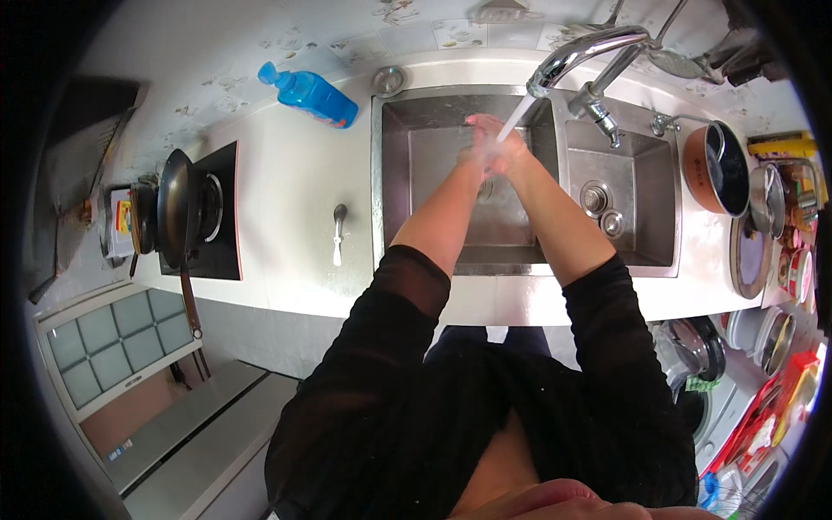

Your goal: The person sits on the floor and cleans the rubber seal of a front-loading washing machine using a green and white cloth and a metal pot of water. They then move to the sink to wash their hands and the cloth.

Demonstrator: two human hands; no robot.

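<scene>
Both bare hands are together over the large basin of a stainless steel sink (432, 188), under a stream of water (517, 118). My left hand (476, 155) meets my right hand (513, 151), and they overlap. Splashing water and blur hide most of the fingers, and no object shows between the hands. The water falls from a chrome faucet (578, 51) that arches over the basin from the back right. Below the hands, the basin's drain (485, 188) is partly covered.
A blue plastic bottle (318, 97) and a peeler-like utensil (338, 234) lie left of the sink. Farther left, a wok (175, 208) stands by a black cooktop (224, 253). A small basin (643, 175) adjoins on the right, beside a copper-coloured pot (699, 169).
</scene>
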